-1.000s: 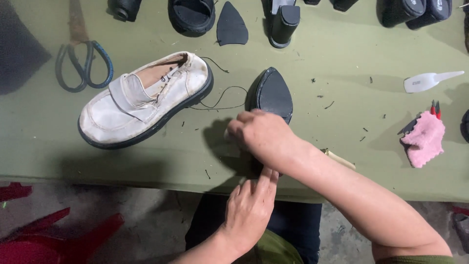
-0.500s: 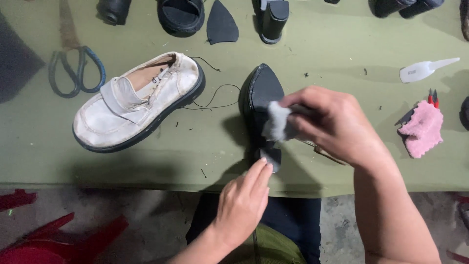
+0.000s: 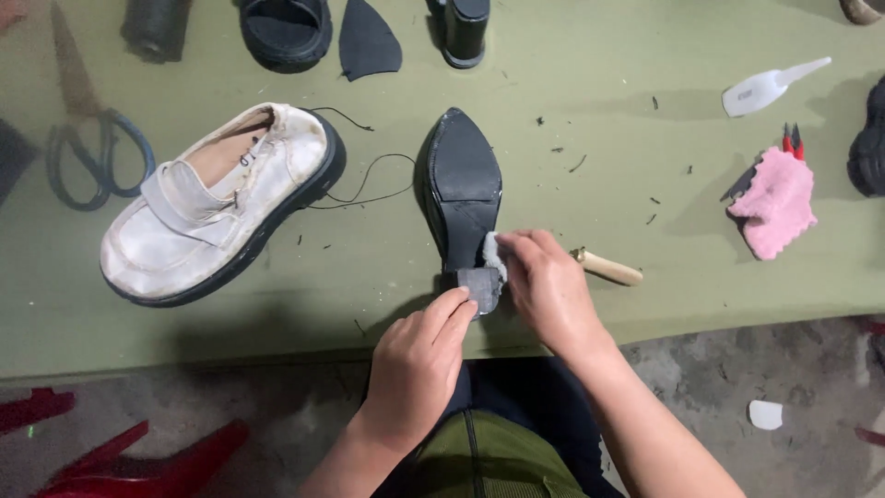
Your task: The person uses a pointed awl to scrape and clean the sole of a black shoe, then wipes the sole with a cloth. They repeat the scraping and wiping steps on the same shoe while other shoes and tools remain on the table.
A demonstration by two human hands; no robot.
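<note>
An olive-green workbench (image 3: 599,111) fills the upper part of the view, its worn top scattered with small dark scraps and thread ends. Its near edge runs across the frame from left to right, casting a band of shadow just beneath. Below that edge lies a grey concrete floor (image 3: 793,369), rough and stained, with a small white scrap (image 3: 765,414) near the right side. At the lower left corner, red plastic furniture (image 3: 138,461) stands on the floor. Light falls softly and evenly from above.
</note>
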